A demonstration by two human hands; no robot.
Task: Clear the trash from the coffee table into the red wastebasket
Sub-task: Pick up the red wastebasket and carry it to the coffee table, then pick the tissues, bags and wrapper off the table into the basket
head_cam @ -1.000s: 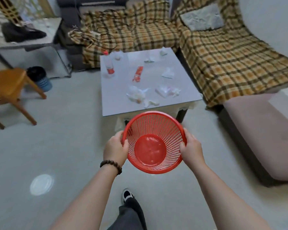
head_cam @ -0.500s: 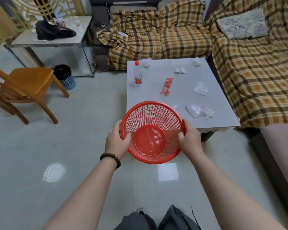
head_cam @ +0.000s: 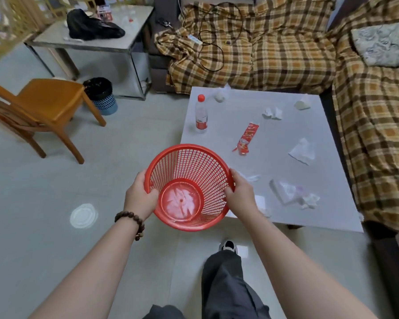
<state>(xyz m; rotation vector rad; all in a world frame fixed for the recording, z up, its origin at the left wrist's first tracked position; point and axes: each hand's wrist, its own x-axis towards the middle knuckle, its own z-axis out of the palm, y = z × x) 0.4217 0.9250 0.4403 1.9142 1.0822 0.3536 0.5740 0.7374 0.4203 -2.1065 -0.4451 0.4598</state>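
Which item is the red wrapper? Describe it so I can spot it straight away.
Start at the white coffee table beside the plaid sofa. Near its middle, right of the upright bottle, lies the wrapper. It is long, flat and red; the other scraps around it are white.

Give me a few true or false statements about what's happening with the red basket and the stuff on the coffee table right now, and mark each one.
1. Both hands, left hand and right hand, grip the rim of the red plastic mesh wastebasket. True.
2. The wastebasket already holds crumpled tissues. False: it is empty, its bottom bare.
3. The clear plastic bottle with the red cap stands upright on the white coffee table. True.
4. The red snack wrapper lies on the floor. False: it lies on the coffee table.
5. A wooden chair stands beside the plaid-covered sofa. False: it stands across the room, by a dark-lined blue bin.
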